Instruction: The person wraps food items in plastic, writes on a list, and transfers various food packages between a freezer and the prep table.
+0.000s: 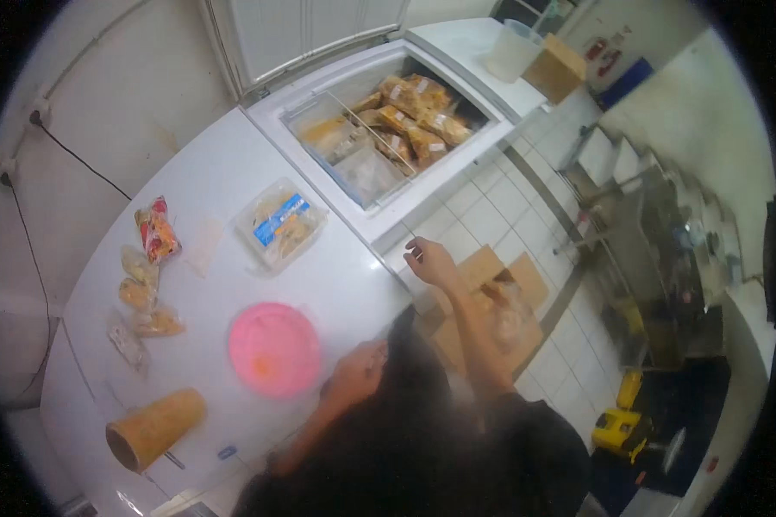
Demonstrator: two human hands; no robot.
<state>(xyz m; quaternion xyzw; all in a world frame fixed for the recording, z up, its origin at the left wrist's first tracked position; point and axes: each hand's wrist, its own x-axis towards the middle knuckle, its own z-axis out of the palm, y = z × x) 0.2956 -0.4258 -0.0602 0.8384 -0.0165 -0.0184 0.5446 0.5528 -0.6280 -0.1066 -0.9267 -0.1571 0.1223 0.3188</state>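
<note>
Along the near edge of the white freezer lid the left hand rested just beside a round pink plate, fingers curled in, though whether they gripped anything could not be told. Right hand hovered off the lid's right edge, over the tiled floor, near the front rim of the open chest freezer; thumb and forefinger looked pinched, on what could not be made out. Count on the closed lid: one pink plate near the front edge, one clear lidded tub with a blue label toward the back right, one red snack packet and about four small clear food bags along the left edge, one brown paper roll lying on its side at the front left corner. Inside the open freezer: many packed bags, too crowded to count, plus two clear bins. Flattened cardboard lay on the floor below the right forearm. Risk, as judged: the plate sat close to the front edge, so a nudge from the left wrist might tip it off; the roll could run off its corner; the open freezer would let its stock soften if left so
</note>
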